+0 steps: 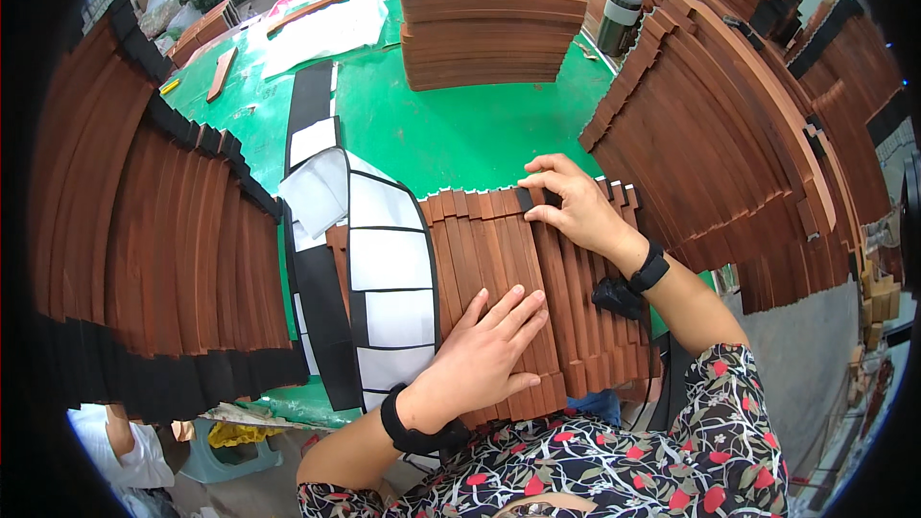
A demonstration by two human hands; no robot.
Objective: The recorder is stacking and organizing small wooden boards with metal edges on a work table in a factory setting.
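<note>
A row of brown wooden slats lies side by side in front of me, their far ends stepped unevenly. My left hand rests flat on the slats with its fingers spread. At their far end, my right hand curls its thumb and fingers around a small black piece on a slat's end. Just left of the slats lies a black-edged sheet with white rectangular labels; one loose white label sticks up from it. A black strip runs beside that sheet.
Tall stacks of slats with black ends stand at left. More curved slats are piled at right, and a slat stack stands at the back of the green table. A grey-topped bottle is beside it. White papers lie far left.
</note>
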